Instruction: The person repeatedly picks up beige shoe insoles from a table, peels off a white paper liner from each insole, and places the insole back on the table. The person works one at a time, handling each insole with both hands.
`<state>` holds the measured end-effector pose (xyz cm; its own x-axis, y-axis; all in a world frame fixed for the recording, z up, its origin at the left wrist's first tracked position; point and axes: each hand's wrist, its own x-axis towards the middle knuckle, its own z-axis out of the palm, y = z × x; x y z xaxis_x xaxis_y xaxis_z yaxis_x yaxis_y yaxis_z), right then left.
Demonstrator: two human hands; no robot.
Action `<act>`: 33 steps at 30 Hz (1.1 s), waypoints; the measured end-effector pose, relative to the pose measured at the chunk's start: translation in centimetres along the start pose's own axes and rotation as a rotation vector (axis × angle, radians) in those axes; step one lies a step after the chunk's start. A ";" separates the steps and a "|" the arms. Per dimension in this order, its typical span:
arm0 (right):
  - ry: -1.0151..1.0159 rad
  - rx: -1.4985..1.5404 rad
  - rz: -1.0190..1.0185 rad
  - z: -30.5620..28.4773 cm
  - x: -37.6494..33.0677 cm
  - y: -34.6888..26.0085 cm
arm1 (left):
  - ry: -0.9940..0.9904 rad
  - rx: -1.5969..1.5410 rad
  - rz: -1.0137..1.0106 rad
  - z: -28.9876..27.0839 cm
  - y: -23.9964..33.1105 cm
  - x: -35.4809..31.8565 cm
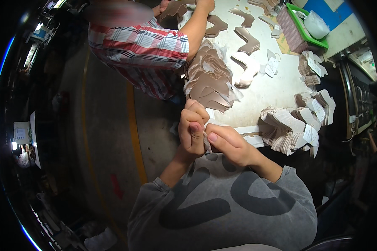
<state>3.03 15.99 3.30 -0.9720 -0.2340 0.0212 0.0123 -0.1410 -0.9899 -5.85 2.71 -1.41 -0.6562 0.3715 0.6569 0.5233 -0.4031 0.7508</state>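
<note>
My left hand (192, 129) and my right hand (231, 143) meet close in front of my chest, at the near end of the white table. Both are closed, thumbs up, pinching a thin pale piece of sheet material (207, 144) between them. Most of that piece is hidden by my fingers. Just beyond my left hand lies a loose heap of brown cut pieces (209, 79), thin and leather-like, with pale undersides.
Stacks of curved pale pieces (282, 127) with white tags line the table's right side. Separate curved brown pieces (248, 41) lie on the white tabletop (276, 92). A green basket (295, 16) stands at the far right. A co-worker in a plaid shirt (138, 46) works at the left edge.
</note>
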 end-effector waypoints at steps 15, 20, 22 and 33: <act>0.026 0.076 -0.029 0.5 0.1 0.4 | -0.008 -0.068 0.005 0.3 -0.1 0.5; 0.010 0.012 -0.028 0.1 0.1 0.0 | -0.019 -0.047 -0.003 0.0 -0.2 0.5; -0.027 -0.067 -0.038 -0.2 0.0 -0.2 | -0.024 -0.038 -0.007 -0.2 -0.2 0.6; -0.035 -0.091 -0.053 0.0 0.2 -0.6 | -0.070 0.010 0.039 -0.8 -0.2 0.7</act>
<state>2.78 16.03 3.87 -0.9618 -0.2627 0.0768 -0.0614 -0.0662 -0.9959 -6.93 2.37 -1.17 -0.5960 0.4135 0.6883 0.5533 -0.4097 0.7253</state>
